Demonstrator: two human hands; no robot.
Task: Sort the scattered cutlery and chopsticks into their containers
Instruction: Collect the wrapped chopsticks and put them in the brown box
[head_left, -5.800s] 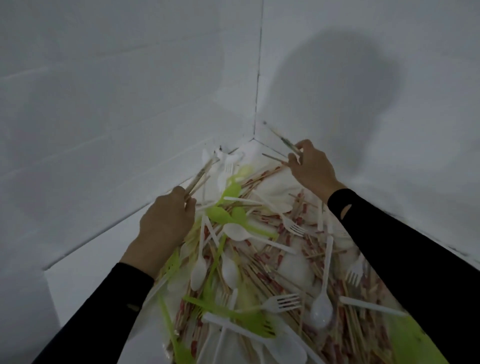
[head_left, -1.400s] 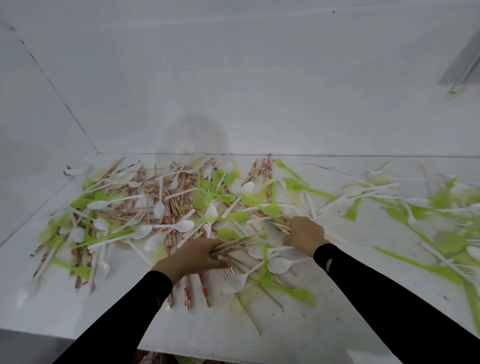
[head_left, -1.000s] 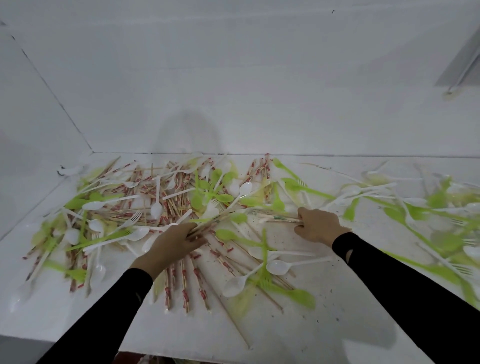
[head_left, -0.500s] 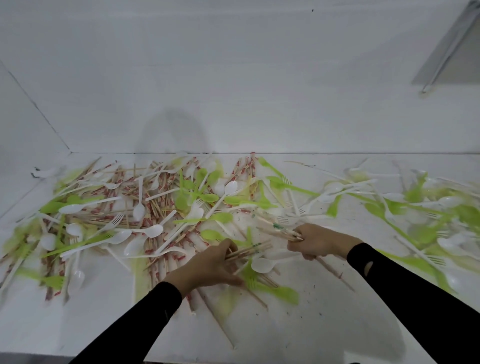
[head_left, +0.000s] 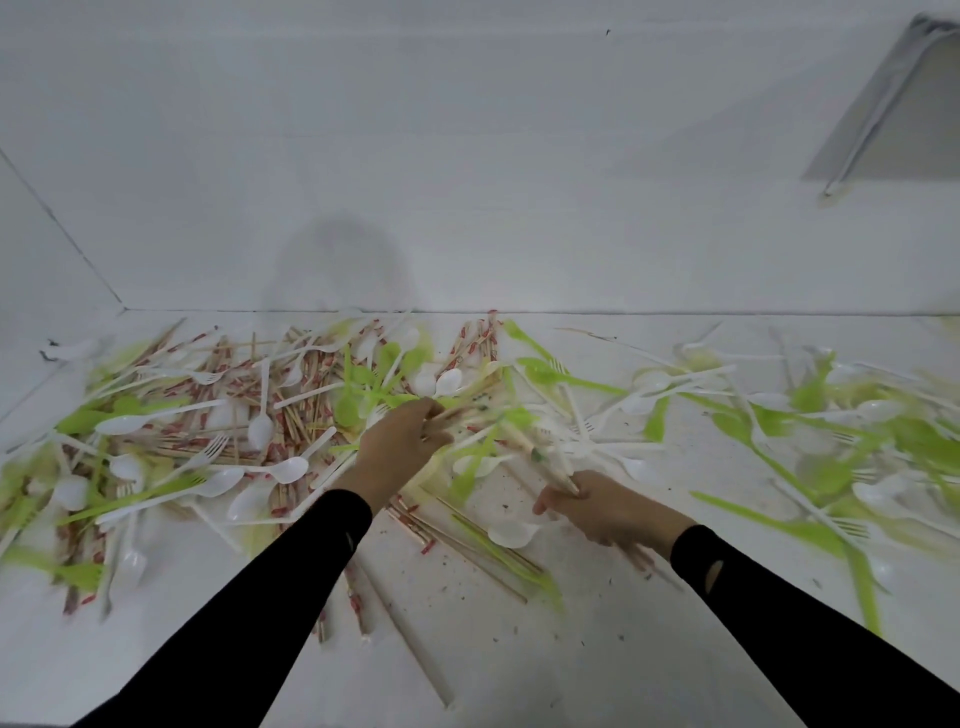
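Across the white tabletop (head_left: 571, 649), green and white plastic cutlery (head_left: 288, 470) lay scattered among loose chopsticks (head_left: 306, 410), thickest toward the left. Over the middle of the heap was the left hand (head_left: 397, 452), its fingers (head_left: 434, 415) curled round several chopsticks. Just right of it, nearer the person, the right hand (head_left: 608, 512) gripped a bundle (head_left: 540, 457) of chopsticks slanting up and left from its curled fingers (head_left: 548, 503). Blur hid finer detail.
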